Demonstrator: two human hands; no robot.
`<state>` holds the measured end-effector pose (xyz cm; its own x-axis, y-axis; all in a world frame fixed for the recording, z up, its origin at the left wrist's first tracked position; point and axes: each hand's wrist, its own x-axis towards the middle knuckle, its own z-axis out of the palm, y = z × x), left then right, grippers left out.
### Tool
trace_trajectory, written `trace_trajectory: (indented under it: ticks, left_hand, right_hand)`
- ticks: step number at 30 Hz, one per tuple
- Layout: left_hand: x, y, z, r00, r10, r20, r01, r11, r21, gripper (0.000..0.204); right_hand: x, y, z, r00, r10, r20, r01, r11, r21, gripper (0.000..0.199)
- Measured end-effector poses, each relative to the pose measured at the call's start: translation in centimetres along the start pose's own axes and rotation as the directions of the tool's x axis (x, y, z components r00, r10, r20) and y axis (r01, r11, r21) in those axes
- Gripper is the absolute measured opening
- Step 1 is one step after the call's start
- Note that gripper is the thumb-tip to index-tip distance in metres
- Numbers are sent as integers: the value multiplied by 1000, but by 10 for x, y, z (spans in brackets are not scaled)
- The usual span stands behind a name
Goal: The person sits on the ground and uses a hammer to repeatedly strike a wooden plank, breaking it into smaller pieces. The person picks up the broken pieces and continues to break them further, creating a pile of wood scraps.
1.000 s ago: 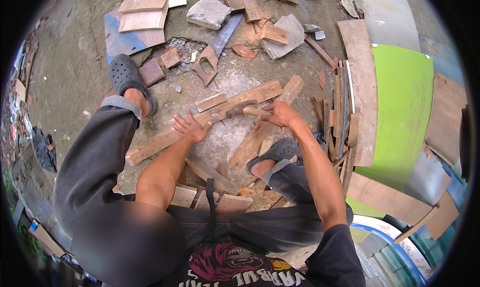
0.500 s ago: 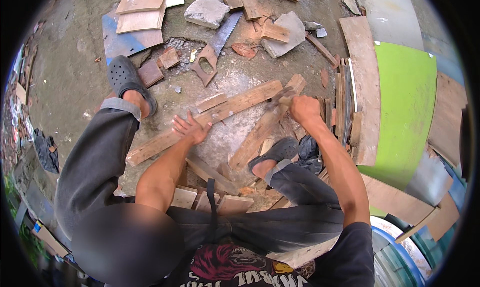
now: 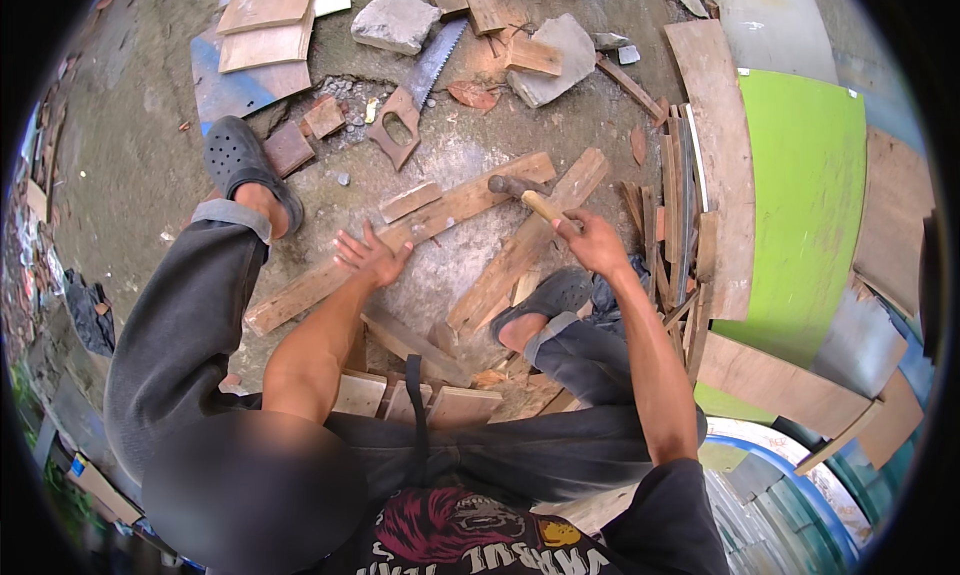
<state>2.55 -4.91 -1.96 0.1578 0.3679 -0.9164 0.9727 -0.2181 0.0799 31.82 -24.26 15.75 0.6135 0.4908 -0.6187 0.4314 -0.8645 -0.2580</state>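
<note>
My right hand (image 3: 590,243) grips the wooden handle of a hammer (image 3: 541,206), whose dark head hangs over the far end of a long wooden plank (image 3: 470,199). With fingers spread, my left hand (image 3: 372,259) rests on that plank near its middle and holds nothing. A short wood strip (image 3: 410,202) lies along the plank's far edge, just beyond my left fingers. To the right, a second wooden plank (image 3: 515,260) slants beneath the hammer handle and my right hand.
A handsaw (image 3: 408,110) lies on the ground ahead, beside grey stones (image 3: 396,21) and wood offcuts. Stacked boards (image 3: 680,195) and a green panel (image 3: 803,215) stand to the right. My shoes (image 3: 252,165) flank the planks. Short boards (image 3: 465,407) lie close to my lap.
My right hand has drawn nearer, and the hammer, blurred before, has swung left so its head shows clearly. My left hand stays on the plank. The whole view has shifted slightly.
</note>
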Motion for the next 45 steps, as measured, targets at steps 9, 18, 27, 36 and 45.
trace_trajectory:
  ticks: [9, 18, 27, 36, 45]
  left_hand:
    - [-2, 1, 7, 987, 54, -149, -60, 998, -37, 117]
    - [-55, 36, 48, 534, 500, -681, -514, 832, 208, 68]
    - [-45, 160, 33, 488, 742, -459, -697, 648, 308, 32]
    - [-27, 168, 26, 586, 720, -371, -683, 686, 252, 39]
    - [-39, 95, 17, 547, 439, -713, -399, 885, 239, 104]
  right_hand:
    - [-56, -10, 20, 882, 422, 209, -415, 487, 768, 40]
    - [-207, 15, -55, 929, 337, -151, -301, 928, 217, 35]
    - [-215, 9, -44, 983, 175, -47, -171, 982, 85, 27]
    - [-204, 3, -34, 997, 79, -10, -77, 992, 100, 20]
    - [-153, 26, 15, 829, 241, 505, -555, 475, 683, 32]
